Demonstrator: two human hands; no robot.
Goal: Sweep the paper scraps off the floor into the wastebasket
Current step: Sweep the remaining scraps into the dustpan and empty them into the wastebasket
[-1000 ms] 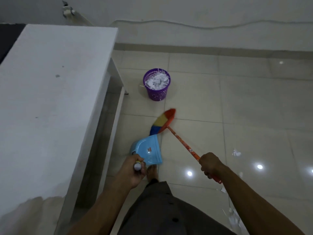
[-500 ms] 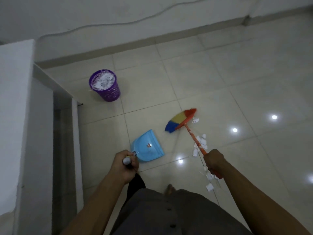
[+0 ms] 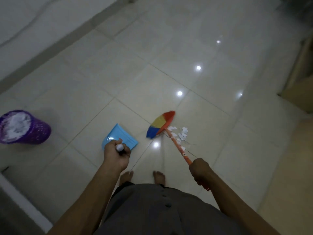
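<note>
Head view: your left hand (image 3: 116, 155) curls its fingers round the white-tipped handle of the blue dustpan (image 3: 121, 136), held low over the tiled floor (image 3: 118, 73). Your right hand (image 3: 200, 170) grips the orange stick of the broom (image 3: 160, 124), whose red, yellow and blue bristles sit right of the dustpan, apart from it. White paper scraps (image 3: 183, 134) lie just beside the stick. The purple wastebasket (image 3: 25, 127), full of white paper, stands well apart at the floor's left edge.
</note>
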